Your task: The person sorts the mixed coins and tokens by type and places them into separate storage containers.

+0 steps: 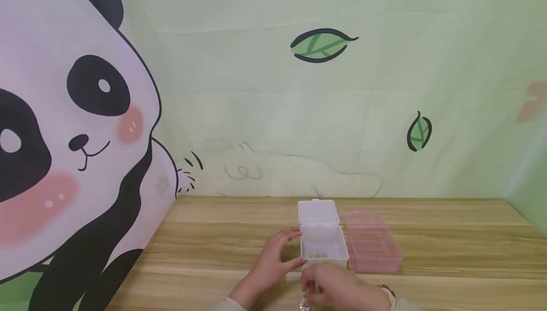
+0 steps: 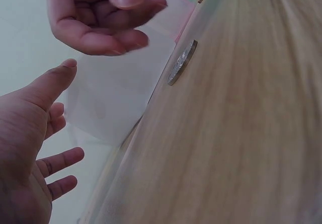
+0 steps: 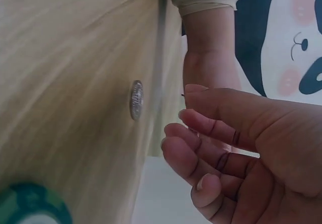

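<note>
The left hand [image 1: 272,259], fingers spread and empty, is followed by a silvery disc [image 1: 305,304] on the table [image 1: 205,237], before the white box [image 1: 320,236] and overhung by the right hand [image 1: 337,283], loosely curled, apparently empty. Pick-up seems in hand; a fingertip pinch is called for.

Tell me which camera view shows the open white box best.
The head view: it shows the white box from above, its lid back and small silvery pieces inside. The left wrist view shows only its plain outside; the right wrist view shows a white patch low down, probably its side.
</note>
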A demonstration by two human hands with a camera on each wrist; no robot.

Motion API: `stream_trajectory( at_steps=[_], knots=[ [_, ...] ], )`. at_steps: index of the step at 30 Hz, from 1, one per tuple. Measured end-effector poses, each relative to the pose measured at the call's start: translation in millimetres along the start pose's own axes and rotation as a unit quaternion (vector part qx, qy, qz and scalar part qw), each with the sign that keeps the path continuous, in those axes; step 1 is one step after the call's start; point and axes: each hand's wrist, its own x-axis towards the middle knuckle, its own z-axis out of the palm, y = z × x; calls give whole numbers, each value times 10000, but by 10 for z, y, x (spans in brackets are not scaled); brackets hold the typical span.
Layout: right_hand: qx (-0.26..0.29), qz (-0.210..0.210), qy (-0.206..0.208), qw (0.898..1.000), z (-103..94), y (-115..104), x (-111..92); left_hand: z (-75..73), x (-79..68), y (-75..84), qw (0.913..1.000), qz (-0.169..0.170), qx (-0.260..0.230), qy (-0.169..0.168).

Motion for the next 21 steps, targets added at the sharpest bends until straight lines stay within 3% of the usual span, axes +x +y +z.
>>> stream_trajectory(
  at_steps=[4,11,21],
  knots=[
    [-206,-101,-92,9997,39,14,-1,-3,3,1,10000,-47,-45,-41],
    [-181,267,-337,9989,93,-17,27,-5,-1,-2,9998,-87,-137,-61],
    [-546,408,-402,9969,157,-44,47,4,-2,-16,9999,-71,-120,-59]
  ],
)
